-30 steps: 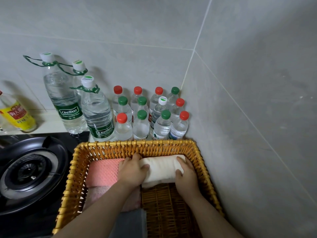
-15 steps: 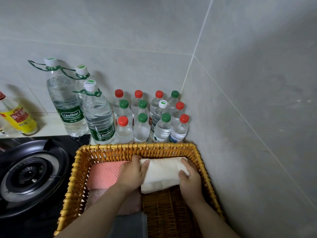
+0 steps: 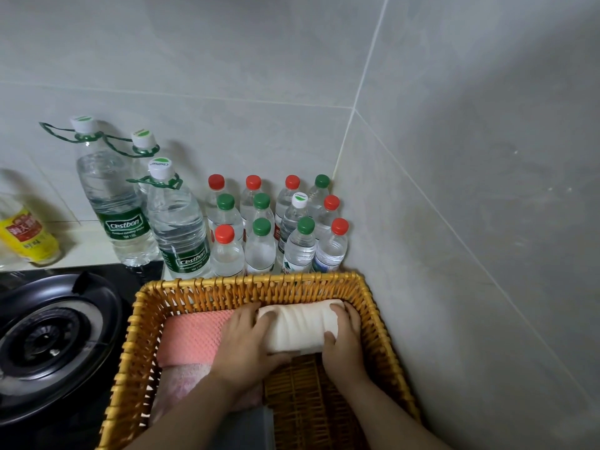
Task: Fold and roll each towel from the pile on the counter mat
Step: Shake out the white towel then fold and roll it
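The rolled cream towel [image 3: 297, 326] has moved closer to the far wall of the basket [image 3: 370, 306], which sits on the desk [image 3: 87, 245] in a grey tiled corner. The left hand [image 3: 246, 345] and right hand [image 3: 344, 339] grip the roll's ends inside the basket. Pink towels [image 3: 194, 339] fill the basket's left half, and water bottles [image 3: 259, 251] stand behind it.

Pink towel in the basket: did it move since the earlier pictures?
No. The pink towel keeps its place by the wicker basket's left wall, just below the back rim.
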Motion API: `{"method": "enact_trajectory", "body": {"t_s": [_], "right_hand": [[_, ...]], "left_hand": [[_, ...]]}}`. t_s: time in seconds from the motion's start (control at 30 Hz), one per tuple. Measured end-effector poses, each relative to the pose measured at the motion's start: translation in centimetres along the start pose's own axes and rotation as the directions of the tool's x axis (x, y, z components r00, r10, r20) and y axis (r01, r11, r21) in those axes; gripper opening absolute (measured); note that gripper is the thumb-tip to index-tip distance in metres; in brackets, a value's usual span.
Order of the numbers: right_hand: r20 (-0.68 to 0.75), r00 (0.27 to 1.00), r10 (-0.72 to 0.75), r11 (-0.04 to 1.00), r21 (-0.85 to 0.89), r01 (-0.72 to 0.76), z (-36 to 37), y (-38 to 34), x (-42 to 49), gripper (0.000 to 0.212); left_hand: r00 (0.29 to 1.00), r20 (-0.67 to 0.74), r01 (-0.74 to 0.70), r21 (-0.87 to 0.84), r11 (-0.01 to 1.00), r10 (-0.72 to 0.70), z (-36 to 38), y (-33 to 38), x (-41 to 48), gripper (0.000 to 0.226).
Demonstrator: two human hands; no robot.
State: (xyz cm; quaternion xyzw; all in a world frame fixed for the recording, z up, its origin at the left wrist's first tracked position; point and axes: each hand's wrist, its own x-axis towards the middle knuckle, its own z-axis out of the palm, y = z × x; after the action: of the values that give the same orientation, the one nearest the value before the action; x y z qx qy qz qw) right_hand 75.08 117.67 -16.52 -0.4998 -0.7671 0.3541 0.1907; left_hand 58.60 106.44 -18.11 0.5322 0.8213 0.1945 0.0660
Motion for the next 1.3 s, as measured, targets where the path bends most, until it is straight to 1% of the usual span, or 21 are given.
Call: {"method": "enact_trajectory", "body": {"t_s": [0.03,0.1,0.2,0.27,0.33,0.37,0.43,0.5,0.57,0.6,0.63,0.7,0.77,0.83,0.87,0.97,1.1,1.2,1.3], "right_hand": [[0.010,1.000,-0.005,1.000,-0.011,0.005,0.0,0.0,0.0,0.053],[0.021,1.000,-0.010,1.000,-0.008,0.010,0.0,0.0,0.1,0.054],[0.019,1.000,-0.004,1.000,-0.027,0.005,-0.1,-0.1,0.0,0.051],[0.020,1.000,-0.014,0.997,-0.076,0.015,-0.2,0.0,0.1,0.048],[0.026,0.999,-0.019,0.984,-0.178,0.023,-0.3,0.2,0.0,0.048],[0.028,0.999,-0.015,0.965,-0.261,0.022,-0.3,0.2,0.0,0.049],[0.013,1.000,-0.028,0.897,-0.440,0.031,-0.3,0.1,-0.2,0.050],[0.017,0.994,-0.105,0.817,-0.569,0.097,-0.4,-0.3,-0.2,0.047],[0.033,0.975,-0.221,0.767,-0.612,0.195,-0.3,-0.3,0.2,0.044],[0.050,0.960,-0.277,0.756,-0.605,0.250,-0.3,-0.4,0.5,0.044],[0.084,0.951,-0.297,0.759,-0.583,0.288,-0.3,-0.6,0.5,0.045],[0.124,0.948,-0.292,0.783,-0.538,0.311,-0.1,-0.9,0.6,0.049],[0.183,0.960,-0.211,0.818,-0.504,0.276,0.3,-0.5,0.6,0.056],[0.196,0.972,-0.127,0.851,-0.481,0.209,0.5,-0.2,0.7,0.060],[0.199,0.976,-0.085,0.873,-0.458,0.169,0.4,-0.1,0.7,0.062],[0.236,0.972,0.004,0.919,-0.385,0.090,0.1,0.2,1.0,0.066],[0.257,0.966,0.024,0.920,-0.383,0.079,0.4,0.9,1.3,0.071],[0.261,0.965,0.015,0.919,-0.383,0.089,0.5,0.9,1.3,0.072],[0.259,0.966,-0.008,0.924,-0.367,0.106,0.4,1.0,1.3,0.071]], "left_hand": [[0.998,0.034,-0.057,0.044,0.997,0.055,0.1,-0.4,-0.3,0.079],[0.990,0.074,-0.127,0.105,0.986,0.120,0.3,-0.9,-0.4,0.077],[0.990,0.073,-0.133,0.140,0.981,0.124,0.1,-0.7,-0.1,0.077],[0.992,0.052,-0.125,0.162,0.979,0.117,0.2,-0.3,0.0,0.072],[0.991,0.040,-0.135,0.211,0.968,0.130,0.7,0.0,0.2,0.064],[0.990,0.043,-0.144,0.247,0.958,0.137,0.9,0.1,0.4,0.061],[0.987,0.064,-0.159,0.299,0.941,0.147,1.2,0.1,0.6,0.055],[0.989,0.089,-0.143,0.290,0.946,0.122,0.9,0.2,0.7,0.055],[0.992,0.080,-0.114,0.255,0.960,0.097,0.5,0.5,0.3,0.056],[0.992,0.051,-0.128,0.254,0.959,0.119,0.4,0.6,0.2,0.056],[0.986,0.029,-0.168,0.261,0.951,0.166,0.6,0.6,0.1,0.056],[0.965,0.042,-0.260,0.285,0.923,0.260,0.9,0.7,0.1,0.054],[0.966,0.100,-0.258,0.255,0.932,0.239,1.1,0.7,0.2,0.062],[0.967,0.145,-0.240,0.232,0.943,0.211,1.7,0.4,0.2,0.067],[0.967,0.139,-0.244,0.238,0.940,0.216,2.1,0.3,0.1,0.066],[0.958,0.061,-0.284,0.287,0.915,0.279,3.2,-0.1,0.0,0.066],[0.959,0.031,-0.278,0.316,0.907,0.282,4.3,-0.4,-0.3,0.070],[0.961,0.014,-0.266,0.307,0.913,0.276,4.6,-0.4,-0.3,0.066],[0.958,0.039,-0.281,0.308,0.909,0.282,4.4,-0.6,-0.2,0.066]]}}
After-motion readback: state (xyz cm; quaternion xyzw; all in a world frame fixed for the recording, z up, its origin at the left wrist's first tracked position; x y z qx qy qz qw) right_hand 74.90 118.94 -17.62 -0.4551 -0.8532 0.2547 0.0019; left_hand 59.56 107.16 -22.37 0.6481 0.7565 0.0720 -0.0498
